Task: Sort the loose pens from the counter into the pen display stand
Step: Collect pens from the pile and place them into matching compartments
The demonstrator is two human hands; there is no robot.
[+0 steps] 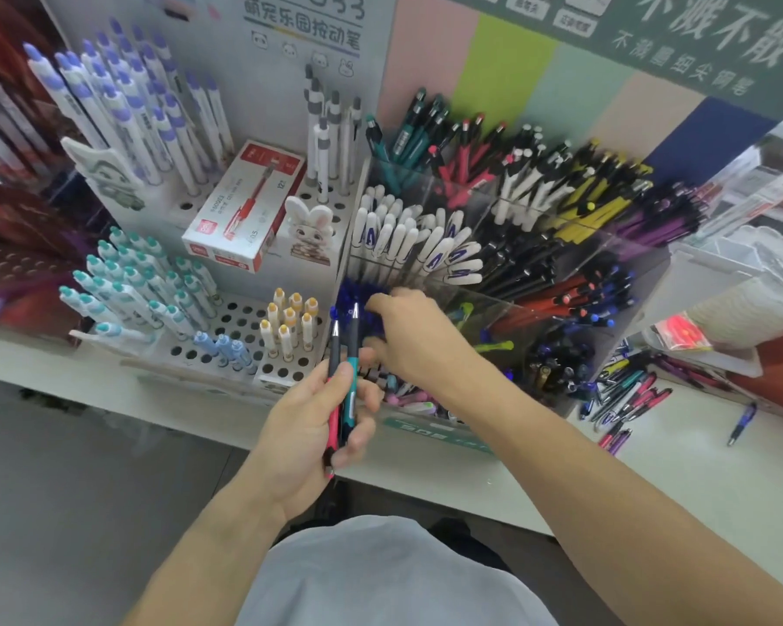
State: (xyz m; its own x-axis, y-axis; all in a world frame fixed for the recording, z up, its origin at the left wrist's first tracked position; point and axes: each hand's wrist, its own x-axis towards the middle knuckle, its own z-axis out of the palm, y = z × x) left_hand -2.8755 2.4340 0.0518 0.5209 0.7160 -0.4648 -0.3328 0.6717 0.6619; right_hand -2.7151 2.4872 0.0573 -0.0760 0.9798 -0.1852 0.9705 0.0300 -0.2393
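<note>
My left hand (pixel 317 413) grips two pens upright, a pink-bodied pen (pixel 333 399) and a teal-bodied pen (pixel 351 381), tips pointing up. My right hand (pixel 407 336) reaches into the front left compartments of the clear acrylic pen display stand (pixel 624 264), fingers curled down among blue pens (pixel 351 298); I cannot tell whether it holds one. The stand's compartments hold teal, red, white, yellow, purple and black pens. Several loose pens (pixel 624 399) lie on the white counter (pixel 679 481) to the right of the stand, one blue pen (pixel 742 422) apart from them.
A white perforated pen rack (pixel 240 318) with teal, purple and yellow-capped pens stands to the left, with a red-and-white pen box (pixel 245 205) and a rabbit figure (pixel 310 232) on it. Clear plastic containers (pixel 742 282) sit at the right. The counter's front edge runs below my hands.
</note>
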